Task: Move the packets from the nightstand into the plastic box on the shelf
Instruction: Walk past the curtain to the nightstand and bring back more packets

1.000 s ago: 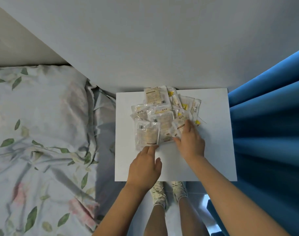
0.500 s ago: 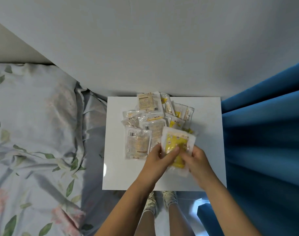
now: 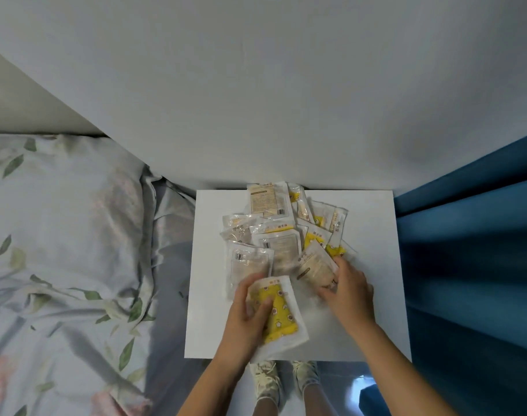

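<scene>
White and bare along its near edge, the nightstand [image 3: 373,325] carries a loose heap of clear plastic packets [image 3: 281,232] piled from its far edge, against the grey wall [image 3: 256,85], toward its middle. A person's left hand [image 3: 244,321] grips a yellow-printed packet [image 3: 278,313] near the near edge, thumb pressed across its face and the other fingers curled behind it, the packet tilted and lifted slightly over the white top. The right hand [image 3: 347,292] rests on a beige packet [image 3: 316,267] at the near right side of the heap, fingers bent and closing around its lower end; whether that packet is lifted or still lying on the heap cannot be told. Other packets overlap one another, several showing yellow contents, one pale label [image 3: 266,199] lying nearest the wall. A floral-print pillow [image 3: 61,220] and bedding lie beside the nightstand's left edge, and a blue curtain [image 3: 472,250] hangs along its right edge. Below the near edge, the person's light shoes [image 3: 268,382] stand on the floor. No plastic box or shelf appears in the view.
</scene>
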The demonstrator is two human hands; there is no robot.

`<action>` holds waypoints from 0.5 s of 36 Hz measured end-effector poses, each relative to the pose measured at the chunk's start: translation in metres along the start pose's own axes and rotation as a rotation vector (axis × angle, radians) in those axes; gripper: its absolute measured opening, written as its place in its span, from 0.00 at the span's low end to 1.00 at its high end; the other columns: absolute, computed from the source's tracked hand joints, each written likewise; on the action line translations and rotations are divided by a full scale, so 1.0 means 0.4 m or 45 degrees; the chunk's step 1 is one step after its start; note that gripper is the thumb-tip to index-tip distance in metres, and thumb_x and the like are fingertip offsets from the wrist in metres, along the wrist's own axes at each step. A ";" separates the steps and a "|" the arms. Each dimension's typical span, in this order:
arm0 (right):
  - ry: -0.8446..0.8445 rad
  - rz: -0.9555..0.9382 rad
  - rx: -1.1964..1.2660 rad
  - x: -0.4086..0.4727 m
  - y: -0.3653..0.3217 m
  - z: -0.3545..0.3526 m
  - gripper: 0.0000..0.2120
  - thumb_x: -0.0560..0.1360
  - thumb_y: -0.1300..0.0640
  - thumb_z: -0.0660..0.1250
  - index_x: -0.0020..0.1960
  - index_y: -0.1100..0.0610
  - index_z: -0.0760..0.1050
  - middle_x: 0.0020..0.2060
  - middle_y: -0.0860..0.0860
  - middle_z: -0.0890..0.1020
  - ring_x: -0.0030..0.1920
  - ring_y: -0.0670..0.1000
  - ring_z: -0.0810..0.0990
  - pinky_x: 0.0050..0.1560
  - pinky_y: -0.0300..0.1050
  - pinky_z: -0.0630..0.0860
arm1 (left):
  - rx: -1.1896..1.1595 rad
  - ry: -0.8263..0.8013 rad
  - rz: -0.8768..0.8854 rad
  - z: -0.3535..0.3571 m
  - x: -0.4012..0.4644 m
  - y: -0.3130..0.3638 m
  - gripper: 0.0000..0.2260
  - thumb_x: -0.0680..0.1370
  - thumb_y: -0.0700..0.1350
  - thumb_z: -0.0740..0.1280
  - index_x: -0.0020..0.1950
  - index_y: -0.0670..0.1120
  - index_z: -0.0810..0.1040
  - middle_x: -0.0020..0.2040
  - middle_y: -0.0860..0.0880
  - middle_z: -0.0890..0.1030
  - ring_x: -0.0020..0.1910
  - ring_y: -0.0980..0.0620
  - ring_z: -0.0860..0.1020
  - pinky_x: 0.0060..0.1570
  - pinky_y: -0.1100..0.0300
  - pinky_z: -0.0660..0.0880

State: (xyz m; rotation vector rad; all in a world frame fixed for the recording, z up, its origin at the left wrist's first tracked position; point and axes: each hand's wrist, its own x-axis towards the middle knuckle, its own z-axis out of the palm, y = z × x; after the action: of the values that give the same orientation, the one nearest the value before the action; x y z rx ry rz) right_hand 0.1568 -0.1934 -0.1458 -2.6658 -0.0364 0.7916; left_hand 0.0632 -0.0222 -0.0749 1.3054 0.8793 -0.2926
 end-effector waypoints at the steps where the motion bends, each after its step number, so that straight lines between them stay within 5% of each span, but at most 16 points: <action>1: 0.006 0.011 -0.030 -0.002 0.000 0.001 0.29 0.70 0.49 0.73 0.66 0.54 0.68 0.60 0.54 0.75 0.61 0.56 0.71 0.58 0.53 0.68 | 0.057 -0.019 -0.033 0.001 -0.003 -0.001 0.10 0.80 0.38 0.62 0.54 0.52 0.77 0.49 0.45 0.81 0.41 0.56 0.81 0.41 0.64 0.77; 4: -0.024 0.024 -0.180 -0.010 -0.005 -0.005 0.24 0.70 0.48 0.73 0.63 0.53 0.71 0.60 0.53 0.71 0.61 0.54 0.67 0.57 0.47 0.67 | 0.096 -0.023 -0.170 0.002 -0.008 -0.008 0.12 0.81 0.38 0.61 0.46 0.51 0.81 0.42 0.50 0.83 0.41 0.54 0.79 0.43 0.65 0.77; 7: -0.056 -0.036 -0.071 -0.021 -0.002 -0.005 0.18 0.71 0.51 0.72 0.57 0.55 0.73 0.57 0.53 0.76 0.59 0.55 0.73 0.50 0.43 0.69 | 0.058 0.002 -0.246 0.005 -0.008 -0.015 0.10 0.79 0.37 0.64 0.47 0.49 0.82 0.45 0.48 0.84 0.45 0.50 0.81 0.50 0.59 0.79; 10: -0.047 0.027 0.655 -0.046 -0.023 -0.016 0.14 0.73 0.60 0.72 0.56 0.56 0.72 0.52 0.52 0.80 0.55 0.53 0.79 0.44 0.36 0.73 | 0.033 0.046 -0.256 0.003 -0.006 -0.024 0.05 0.77 0.41 0.67 0.48 0.47 0.83 0.48 0.46 0.84 0.49 0.49 0.81 0.54 0.56 0.78; 14: -0.449 0.343 1.604 -0.116 -0.109 -0.032 0.13 0.77 0.62 0.64 0.60 0.53 0.74 0.50 0.50 0.84 0.51 0.51 0.83 0.43 0.43 0.80 | -0.072 0.010 -0.225 -0.004 -0.014 -0.013 0.15 0.72 0.53 0.69 0.52 0.45 0.83 0.48 0.47 0.84 0.49 0.53 0.82 0.44 0.67 0.76; 18: -0.728 0.177 1.303 -0.165 -0.149 -0.003 0.08 0.78 0.61 0.63 0.55 0.54 0.78 0.42 0.46 0.86 0.45 0.45 0.84 0.44 0.37 0.78 | -0.035 -0.030 -0.136 -0.012 -0.024 -0.008 0.09 0.75 0.50 0.67 0.47 0.46 0.83 0.42 0.46 0.86 0.43 0.52 0.84 0.41 0.63 0.79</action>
State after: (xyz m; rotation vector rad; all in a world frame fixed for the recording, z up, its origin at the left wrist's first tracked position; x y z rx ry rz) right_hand 0.1065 -0.1464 -0.0898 -1.4536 0.3222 1.1789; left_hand 0.0530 -0.0215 -0.0705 1.2298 0.9314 -0.3777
